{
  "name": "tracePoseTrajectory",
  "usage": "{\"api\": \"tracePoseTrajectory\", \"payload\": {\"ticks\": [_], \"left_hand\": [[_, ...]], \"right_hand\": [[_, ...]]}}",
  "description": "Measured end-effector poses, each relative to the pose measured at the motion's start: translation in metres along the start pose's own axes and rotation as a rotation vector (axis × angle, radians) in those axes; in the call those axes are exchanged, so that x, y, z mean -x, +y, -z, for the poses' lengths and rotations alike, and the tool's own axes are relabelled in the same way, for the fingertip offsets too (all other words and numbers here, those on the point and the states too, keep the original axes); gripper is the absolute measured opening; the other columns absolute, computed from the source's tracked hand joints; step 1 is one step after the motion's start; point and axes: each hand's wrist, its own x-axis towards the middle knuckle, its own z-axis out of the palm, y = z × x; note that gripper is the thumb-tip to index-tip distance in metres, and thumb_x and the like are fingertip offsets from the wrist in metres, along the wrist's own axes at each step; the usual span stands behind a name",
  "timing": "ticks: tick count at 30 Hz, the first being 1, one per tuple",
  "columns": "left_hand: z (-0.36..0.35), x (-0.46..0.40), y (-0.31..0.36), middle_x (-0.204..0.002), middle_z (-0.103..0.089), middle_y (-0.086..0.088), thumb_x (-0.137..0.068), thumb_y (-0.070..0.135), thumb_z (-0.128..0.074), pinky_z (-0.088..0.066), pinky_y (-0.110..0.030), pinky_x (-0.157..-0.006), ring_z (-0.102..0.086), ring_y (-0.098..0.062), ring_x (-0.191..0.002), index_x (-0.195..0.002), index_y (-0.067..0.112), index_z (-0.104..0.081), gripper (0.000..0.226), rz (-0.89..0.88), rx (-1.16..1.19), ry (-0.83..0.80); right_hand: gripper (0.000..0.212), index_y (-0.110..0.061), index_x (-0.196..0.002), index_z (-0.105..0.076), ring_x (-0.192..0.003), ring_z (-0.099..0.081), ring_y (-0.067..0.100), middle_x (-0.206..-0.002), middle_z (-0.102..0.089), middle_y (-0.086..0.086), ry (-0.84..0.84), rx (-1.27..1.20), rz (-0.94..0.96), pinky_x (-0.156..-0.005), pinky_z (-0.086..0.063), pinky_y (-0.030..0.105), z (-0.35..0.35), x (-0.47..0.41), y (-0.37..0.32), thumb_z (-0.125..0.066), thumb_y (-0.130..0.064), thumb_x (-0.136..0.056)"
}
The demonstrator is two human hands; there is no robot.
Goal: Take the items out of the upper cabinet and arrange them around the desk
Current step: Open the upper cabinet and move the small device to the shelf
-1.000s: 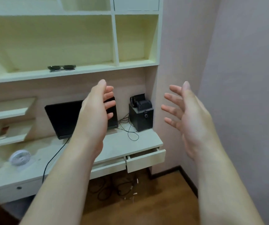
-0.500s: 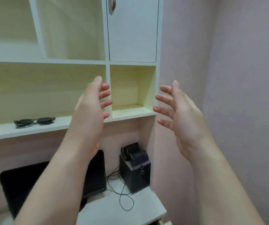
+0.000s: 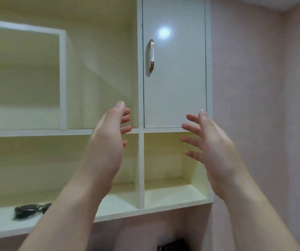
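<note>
The task looks barely begun: the glossy white upper cabinet door point(image 3: 174, 69) with its metal handle point(image 3: 151, 56) is closed, its contents hidden, while the left hand point(image 3: 107, 142) and right hand point(image 3: 212, 147) hover below, fingers spread, empty.

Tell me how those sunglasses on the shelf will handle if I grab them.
The sunglasses look thin-framed, so probably light and easy to pinch. Lying flat on the shelf, they should slide rather than roll. Their glossy dark lenses may smudge or scratch, so grip the frame.
</note>
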Motion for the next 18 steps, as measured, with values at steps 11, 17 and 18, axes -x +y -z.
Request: {"api": "tracePoseTrajectory", "payload": {"ticks": [11,17,18], "left_hand": [[-0.049,-0.090,0.029,-0.120,-0.070,0.002,-0.102,0.058,-0.036,-0.051,-0.047,-0.100,-0.067,-0.016,-0.111,-0.115,0.024,-0.066,0.047,-0.095,-0.058,0.065],[-0.060,-0.134,0.043,-0.120,-0.069,-0.007,-0.103,0.056,-0.035,-0.053,-0.049,-0.098,-0.068,-0.023,-0.109,-0.116,0.017,-0.065,0.051,-0.108,-0.067,0.092],[-0.061,-0.141,0.045,-0.121,-0.068,-0.007,-0.103,0.056,-0.035,-0.053,-0.049,-0.098,-0.068,-0.023,-0.109,-0.116,0.017,-0.065,0.051,-0.108,-0.076,0.096]], "right_hand": [[0.045,-0.034,-0.128,-0.063,-0.110,-0.067,0.015,-0.122,-0.066,-0.009,-0.213,-0.087,0.161,-0.101,-0.054,0.047,-0.026,-0.127,-0.031,-0.035,-0.060,-0.105],[0.046,-0.029,-0.130,-0.062,-0.109,-0.067,0.019,-0.123,-0.066,-0.004,-0.262,-0.117,0.201,-0.101,-0.053,0.049,-0.039,-0.189,-0.045,-0.036,-0.058,-0.105],[0.047,-0.028,-0.130,-0.062,-0.108,-0.067,0.020,-0.123,-0.065,-0.004,-0.268,-0.123,0.204,-0.101,-0.053,0.048,-0.040,-0.197,-0.046,-0.036,-0.057,-0.105]]}}
